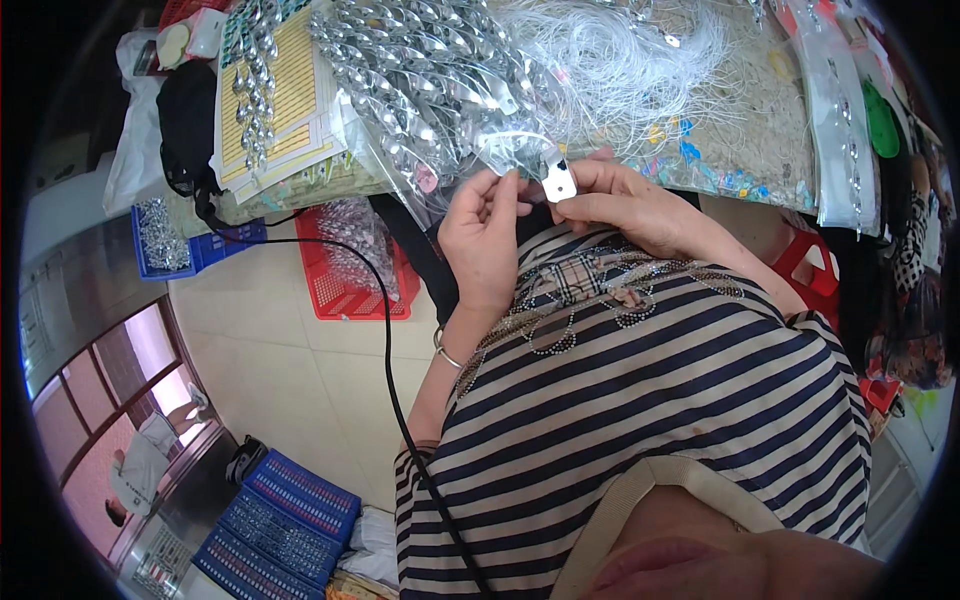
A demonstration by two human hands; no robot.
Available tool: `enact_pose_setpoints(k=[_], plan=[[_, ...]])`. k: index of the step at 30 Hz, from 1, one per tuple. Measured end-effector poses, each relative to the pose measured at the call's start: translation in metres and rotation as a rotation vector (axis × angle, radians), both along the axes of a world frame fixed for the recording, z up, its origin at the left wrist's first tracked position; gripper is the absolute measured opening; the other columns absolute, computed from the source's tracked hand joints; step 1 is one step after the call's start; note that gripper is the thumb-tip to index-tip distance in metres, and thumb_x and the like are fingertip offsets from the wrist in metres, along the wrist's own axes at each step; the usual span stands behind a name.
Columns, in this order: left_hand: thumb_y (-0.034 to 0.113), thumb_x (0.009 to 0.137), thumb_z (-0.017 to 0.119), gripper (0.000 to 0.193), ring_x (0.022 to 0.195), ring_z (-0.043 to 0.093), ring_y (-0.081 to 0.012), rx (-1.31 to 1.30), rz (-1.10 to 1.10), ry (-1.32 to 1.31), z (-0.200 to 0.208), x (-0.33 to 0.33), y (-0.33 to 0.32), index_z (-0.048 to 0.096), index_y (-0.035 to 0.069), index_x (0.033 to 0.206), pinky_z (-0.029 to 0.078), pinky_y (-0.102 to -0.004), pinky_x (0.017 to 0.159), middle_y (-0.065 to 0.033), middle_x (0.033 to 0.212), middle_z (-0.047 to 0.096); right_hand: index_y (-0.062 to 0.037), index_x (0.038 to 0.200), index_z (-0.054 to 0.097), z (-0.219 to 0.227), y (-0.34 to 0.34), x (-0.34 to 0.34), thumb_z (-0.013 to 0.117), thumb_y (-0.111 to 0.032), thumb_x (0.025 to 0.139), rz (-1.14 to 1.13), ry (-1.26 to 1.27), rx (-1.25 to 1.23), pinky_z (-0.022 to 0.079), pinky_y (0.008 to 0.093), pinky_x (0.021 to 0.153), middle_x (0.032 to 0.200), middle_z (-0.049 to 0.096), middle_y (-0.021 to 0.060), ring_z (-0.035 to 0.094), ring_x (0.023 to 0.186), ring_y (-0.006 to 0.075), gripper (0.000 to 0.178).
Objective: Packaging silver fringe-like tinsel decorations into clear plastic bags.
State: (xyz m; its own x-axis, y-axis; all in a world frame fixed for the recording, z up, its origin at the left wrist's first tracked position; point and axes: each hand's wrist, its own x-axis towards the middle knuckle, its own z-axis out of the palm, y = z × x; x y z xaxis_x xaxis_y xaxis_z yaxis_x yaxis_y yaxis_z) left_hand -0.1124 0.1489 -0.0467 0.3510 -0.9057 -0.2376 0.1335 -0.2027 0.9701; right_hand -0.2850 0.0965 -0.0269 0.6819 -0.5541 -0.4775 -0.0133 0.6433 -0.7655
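At the near edge of the worktable, my two hands are close together. My right hand [625,208] pinches a flat, shiny silver metal piece [563,184] with a small hole near its end. My left hand [483,235] has thumb and forefinger pressed together just left of it; whatever they hold is too small to make out. Just beyond my hands lies a heap of twisted silver strips [400,75], partly on clear plastic. A tangled pile of clear line [640,60] spreads to their right.
Yellow patterned sheets [235,125] and a black bag [188,125] lie on the table's left. Below stand a blue bin [215,240] and a red basket [350,312]. A black cable [385,330] hangs across the left side. Blue trays [280,520] sit at lower left.
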Motion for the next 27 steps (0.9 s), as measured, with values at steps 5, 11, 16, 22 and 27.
enact_pose_setpoints(k=[5,11,16,22,27], plan=[[0.009,0.094,0.064,0.012,0.07,0.062,-0.0064,-0.002,0.025,-0.066,0.001,0.005,-0.001,0.064,-0.003,0.096,0.051,-0.0207,0.064,-0.0045,0.081,0.067,-0.0064,0.103,0.064,0.002,-0.003,0.0,0.062,-0.021,0.091,0.031,-0.003,0.008,0.041,0.0193,0.07,0.084,0.058,-0.0027,0.051,0.076,0.0052,0.019],[0.017,0.098,0.059,0.02,0.068,0.059,-0.0055,0.013,-0.069,-0.117,0.003,0.012,0.006,0.065,-0.002,0.093,0.048,-0.0206,0.061,-0.0031,0.08,0.066,-0.0053,0.102,0.063,-0.001,-0.003,-0.001,0.062,-0.021,0.092,0.034,-0.008,0.002,0.042,0.0196,0.068,0.085,0.06,-0.0021,0.053,0.077,0.0045,0.019],[0.023,0.101,0.054,0.027,0.066,0.057,-0.0041,0.114,-0.032,-0.041,0.01,0.013,0.007,0.064,-0.002,0.104,0.042,-0.0188,0.054,-0.0045,0.082,0.067,-0.0054,0.103,0.063,0.007,-0.003,-0.001,0.06,-0.023,0.093,0.028,-0.01,0.007,0.042,0.0203,0.068,0.084,0.06,-0.0025,0.052,0.077,0.0044,0.02],[0.024,0.099,0.057,0.031,0.064,0.057,-0.0051,0.126,0.043,0.101,0.012,0.011,-0.013,0.059,-0.003,0.115,0.04,-0.0177,0.052,-0.0053,0.085,0.067,-0.0047,0.101,0.063,0.004,-0.002,-0.005,0.061,-0.026,0.093,0.106,0.073,0.029,0.043,0.0227,0.072,0.086,0.06,-0.0018,0.053,0.079,0.0059,0.023],[0.016,0.095,0.063,0.029,0.069,0.063,-0.0083,0.106,0.089,0.25,0.014,0.008,-0.015,0.057,-0.004,0.115,0.041,-0.018,0.053,-0.0056,0.084,0.066,-0.0027,0.105,0.064,0.0,-0.002,-0.008,0.061,-0.018,0.095,0.103,0.082,0.041,0.046,0.0203,0.078,0.094,0.065,-0.0011,0.058,0.086,0.0044,0.018]])
